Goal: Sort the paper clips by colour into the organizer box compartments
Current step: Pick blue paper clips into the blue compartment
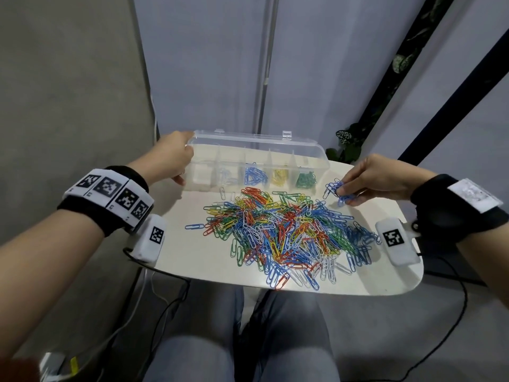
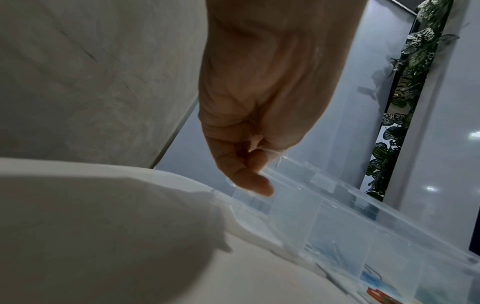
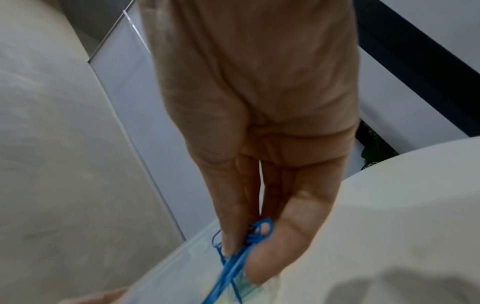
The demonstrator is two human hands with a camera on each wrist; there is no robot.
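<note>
- Right hand (image 1: 371,179) pinches a bunch of blue clips (image 1: 337,192) at the worktop's (image 1: 187,260) far right
- The box's (image 1: 259,150) blue compartment (image 1: 256,175) lies to its left, slightly farther
- Left hand (image 1: 170,158) grips the box's left end, steadying it

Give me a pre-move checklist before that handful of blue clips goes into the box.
1. Right hand grips the bunch of blue clips: ok.
2. Bunch is blue only: ok, as far as the head view shows.
3. Organizer box lid open: ok.
4. Left hand steadies the box's left end: ok.
5. Blue compartment has room: ok, only partly filled.
6. Clips dangling loosely from the bunch: cannot tell.
</note>
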